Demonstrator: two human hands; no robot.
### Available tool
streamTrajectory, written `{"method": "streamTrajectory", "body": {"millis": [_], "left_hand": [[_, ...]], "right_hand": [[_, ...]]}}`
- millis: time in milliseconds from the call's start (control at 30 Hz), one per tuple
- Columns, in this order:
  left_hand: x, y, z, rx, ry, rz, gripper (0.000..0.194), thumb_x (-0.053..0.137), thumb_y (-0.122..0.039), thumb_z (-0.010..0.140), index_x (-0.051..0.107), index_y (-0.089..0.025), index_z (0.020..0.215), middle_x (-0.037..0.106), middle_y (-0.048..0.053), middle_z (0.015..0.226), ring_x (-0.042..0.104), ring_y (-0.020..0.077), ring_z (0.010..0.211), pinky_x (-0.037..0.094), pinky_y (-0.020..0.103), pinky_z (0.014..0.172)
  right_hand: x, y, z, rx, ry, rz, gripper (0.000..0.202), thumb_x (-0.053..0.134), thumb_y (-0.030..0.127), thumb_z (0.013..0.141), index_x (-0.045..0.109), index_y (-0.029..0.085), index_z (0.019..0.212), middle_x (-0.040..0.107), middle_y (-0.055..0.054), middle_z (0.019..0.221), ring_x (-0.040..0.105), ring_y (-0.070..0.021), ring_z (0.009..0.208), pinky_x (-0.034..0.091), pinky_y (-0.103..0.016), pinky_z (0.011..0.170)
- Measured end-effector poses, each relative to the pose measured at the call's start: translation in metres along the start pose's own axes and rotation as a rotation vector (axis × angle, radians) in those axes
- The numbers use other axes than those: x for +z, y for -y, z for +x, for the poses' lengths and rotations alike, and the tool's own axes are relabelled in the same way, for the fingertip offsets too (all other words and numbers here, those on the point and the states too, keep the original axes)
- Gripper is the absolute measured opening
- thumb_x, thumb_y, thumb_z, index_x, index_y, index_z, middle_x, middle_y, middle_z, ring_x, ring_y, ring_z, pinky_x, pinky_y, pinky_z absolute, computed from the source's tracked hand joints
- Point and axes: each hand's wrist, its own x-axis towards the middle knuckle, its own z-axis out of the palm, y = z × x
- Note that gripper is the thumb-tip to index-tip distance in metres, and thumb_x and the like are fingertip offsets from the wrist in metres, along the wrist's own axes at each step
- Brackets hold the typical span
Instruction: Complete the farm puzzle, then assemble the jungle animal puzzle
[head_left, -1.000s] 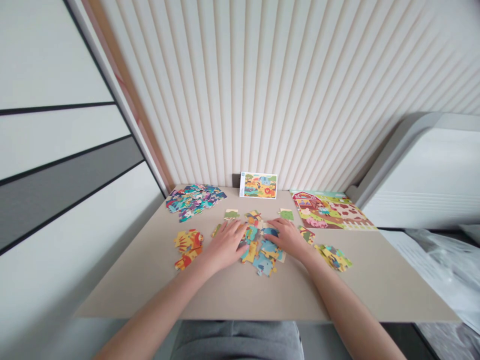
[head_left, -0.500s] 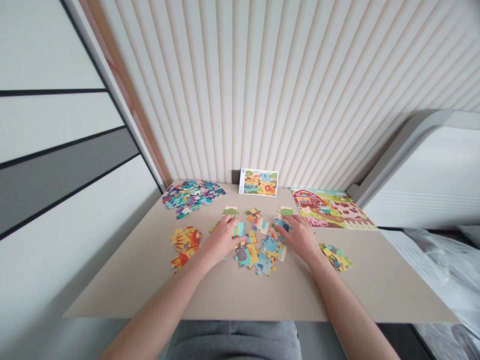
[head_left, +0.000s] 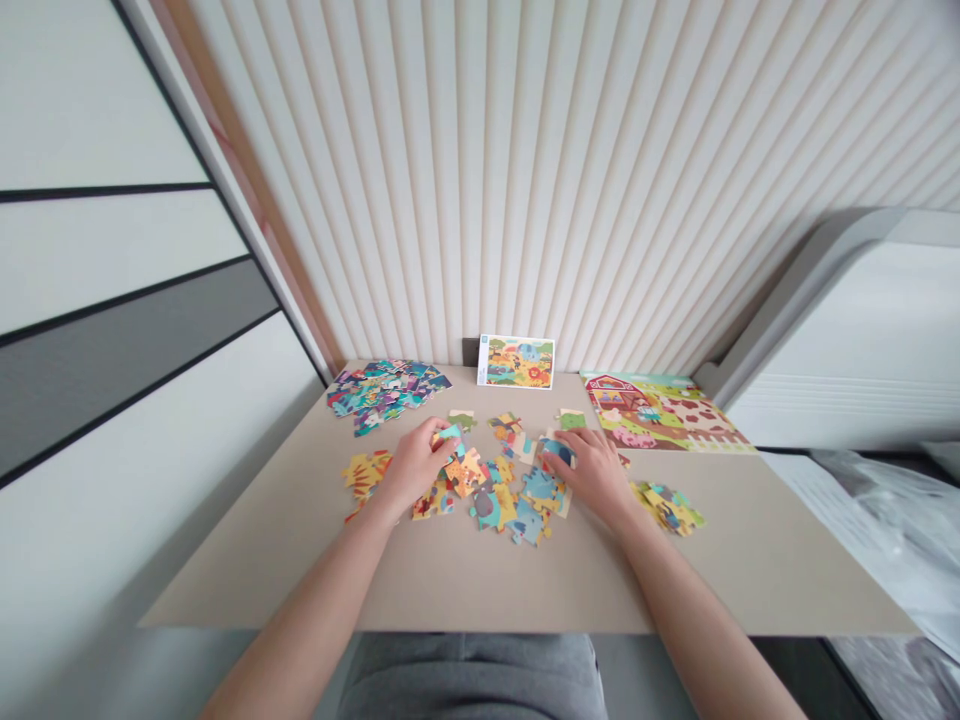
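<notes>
My left hand [head_left: 417, 464] pinches a turquoise jigsaw puzzle piece [head_left: 451, 434] between thumb and fingers, above the left part of the loose pieces. Under and beside it lie orange pieces with an animal print [head_left: 466, 472], partly covered by the hand. My right hand [head_left: 598, 470] rests lower on the table, its thumb and fingers closed round a dark blue puzzle piece [head_left: 556, 452]. Between the hands lies a heap of yellow, grey and light blue pieces [head_left: 501, 505]. Green tree pieces [head_left: 462, 419] sit just behind the left hand.
A picture card [head_left: 516, 362] leans against the ribbed wall. A purple and teal pile of pieces [head_left: 386, 392] lies back left. A farm puzzle [head_left: 664, 412] lies back right, with a small yellow-green pile [head_left: 670, 508] nearer. Red and yellow pieces [head_left: 365, 474] are at left on the table [head_left: 247, 560].
My left hand has moved left with the turquoise piece, which is now tilted up. Orange pieces it covered now show. My right hand stays nearly in place.
</notes>
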Motion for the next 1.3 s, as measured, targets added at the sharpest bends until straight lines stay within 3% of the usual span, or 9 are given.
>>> {"method": "streamTrajectory", "body": {"millis": [133, 300, 467, 600, 700, 767, 867, 1067, 1300], "left_hand": [[0.005, 0.005, 0.001, 0.021, 0.003, -0.014, 0.033, 0.049, -0.049, 0.1, 0.067, -0.022, 0.106, 0.073, 0.001, 0.079, 0.07, 0.0207, 0.068, 0.053, 0.029, 0.065], [0.005, -0.004, 0.004, 0.128, -0.141, 0.029, 0.026, 0.051, -0.037, 0.098, 0.067, -0.022, 0.112, 0.073, 0.011, 0.117, 0.068, 0.027, 0.113, 0.051, 0.041, 0.104], [-0.029, -0.004, -0.015, 0.179, -0.3, 0.098, 0.027, 0.05, -0.03, 0.099, 0.065, -0.023, 0.12, 0.068, 0.011, 0.125, 0.06, 0.0286, 0.124, 0.042, 0.047, 0.116], [-0.073, 0.032, -0.036, 0.189, -0.298, 0.297, 0.029, 0.052, -0.034, 0.099, 0.066, -0.024, 0.122, 0.07, 0.012, 0.121, 0.062, 0.0314, 0.12, 0.043, 0.05, 0.114], [-0.1, 0.07, -0.046, 0.189, -0.155, 0.339, 0.035, 0.06, -0.044, 0.094, 0.071, -0.025, 0.121, 0.071, 0.012, 0.127, 0.062, 0.0333, 0.124, 0.043, 0.05, 0.115], [-0.11, 0.091, -0.052, 0.164, 0.008, 0.32, 0.05, 0.063, -0.051, 0.092, 0.065, -0.026, 0.136, 0.064, 0.01, 0.144, 0.057, 0.033, 0.134, 0.04, 0.049, 0.119], [-0.111, 0.108, -0.063, 0.113, 0.091, 0.254, 0.061, 0.065, -0.055, 0.091, 0.059, -0.027, 0.146, 0.058, 0.01, 0.152, 0.052, 0.0322, 0.141, 0.037, 0.049, 0.122], [-0.102, 0.112, -0.071, 0.078, -0.01, 0.111, 0.051, 0.071, -0.053, 0.087, 0.07, -0.028, 0.131, 0.068, 0.009, 0.133, 0.061, 0.0308, 0.127, 0.043, 0.047, 0.116], [-0.105, 0.114, -0.068, -0.007, -0.119, -0.039, 0.056, 0.07, -0.051, 0.087, 0.065, -0.025, 0.136, 0.065, 0.009, 0.126, 0.066, 0.0273, 0.115, 0.054, 0.042, 0.101]], "right_hand": [[0.001, -0.002, -0.001, -0.015, 0.0, -0.002, 0.038, 0.059, 0.054, 0.1, 0.071, 0.027, 0.124, 0.071, -0.01, 0.122, 0.062, -0.0289, 0.115, 0.045, -0.044, 0.101], [0.004, -0.006, -0.002, -0.019, -0.048, 0.009, 0.04, 0.058, 0.055, 0.099, 0.07, 0.026, 0.125, 0.071, -0.011, 0.122, 0.062, -0.03, 0.116, 0.044, -0.045, 0.103], [0.006, -0.007, -0.001, -0.014, -0.071, 0.003, 0.042, 0.055, 0.056, 0.1, 0.069, 0.027, 0.127, 0.07, -0.011, 0.125, 0.061, -0.0311, 0.119, 0.043, -0.046, 0.104], [0.009, -0.008, 0.0, -0.015, -0.053, -0.013, 0.042, 0.054, 0.056, 0.1, 0.07, 0.027, 0.127, 0.069, -0.012, 0.126, 0.06, -0.0321, 0.119, 0.044, -0.048, 0.103], [0.014, -0.009, 0.0, -0.031, -0.034, -0.034, 0.044, 0.054, 0.057, 0.1, 0.07, 0.026, 0.127, 0.069, -0.012, 0.127, 0.06, -0.0326, 0.121, 0.044, -0.048, 0.102], [0.018, -0.011, -0.001, -0.043, 0.009, -0.047, 0.043, 0.054, 0.058, 0.099, 0.07, 0.027, 0.125, 0.069, -0.012, 0.125, 0.06, -0.0327, 0.12, 0.045, -0.048, 0.101], [0.023, -0.015, -0.002, -0.041, 0.06, -0.05, 0.044, 0.052, 0.059, 0.1, 0.07, 0.028, 0.127, 0.067, -0.011, 0.13, 0.06, -0.0329, 0.121, 0.046, -0.049, 0.1], [0.021, -0.023, -0.002, -0.049, -0.007, -0.029, 0.046, 0.047, 0.056, 0.103, 0.069, 0.026, 0.13, 0.065, -0.012, 0.134, 0.059, -0.0323, 0.125, 0.047, -0.049, 0.101], [0.019, -0.021, -0.003, -0.072, -0.002, -0.013, 0.043, 0.046, 0.055, 0.104, 0.071, 0.027, 0.126, 0.066, -0.012, 0.133, 0.06, -0.0319, 0.124, 0.048, -0.05, 0.103]]}}
